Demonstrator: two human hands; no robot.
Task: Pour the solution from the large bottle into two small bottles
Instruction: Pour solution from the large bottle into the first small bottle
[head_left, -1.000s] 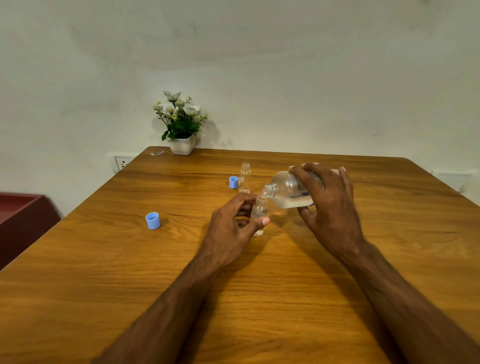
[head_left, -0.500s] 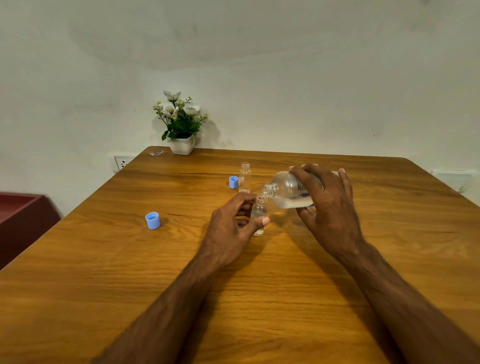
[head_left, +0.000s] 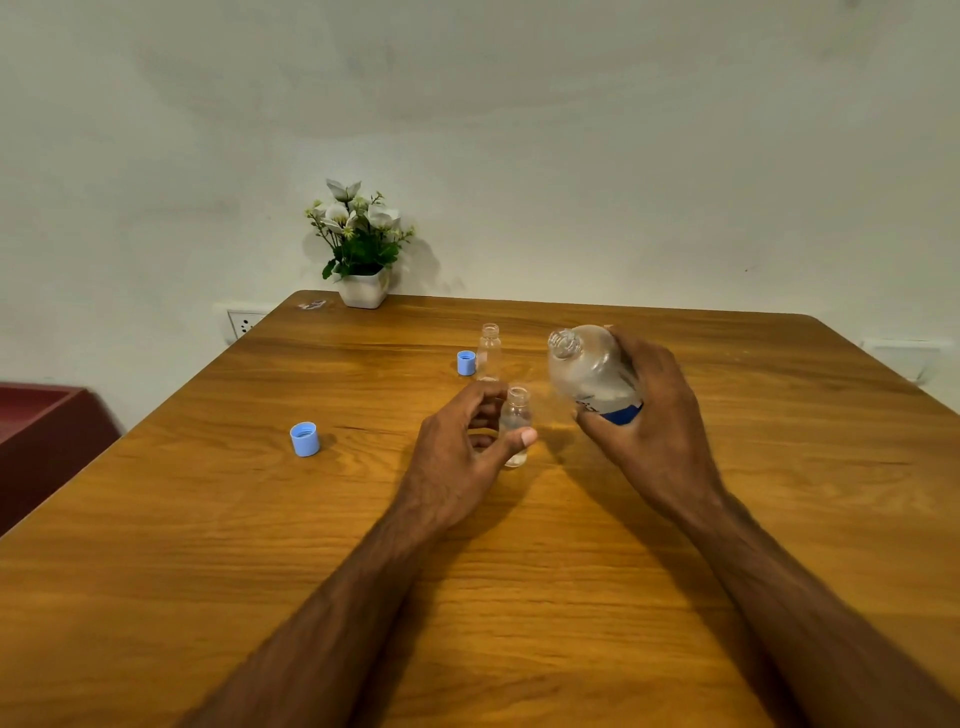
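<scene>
1. Whereas a second ago the big bottle (head_left: 592, 374) lay tipped with its mouth over the near vial (head_left: 516, 422), it now stands nearly upright, mouth up and clear of the vial, above the worktop (head_left: 571, 597).
2. Right hand (head_left: 652, 415) grips the big bottle, fingers curled round its lower body.
3. Left hand (head_left: 462, 452) holds the near vial as before, thumb in front.
4. Far vial (head_left: 489, 352) and both caps (head_left: 466, 362) (head_left: 304, 439) have not moved.
5. Motion blur smears the big bottle; the hand hides its base, and its label cannot be read.
6. Liquid level in the near vial is hard to judge.
</scene>
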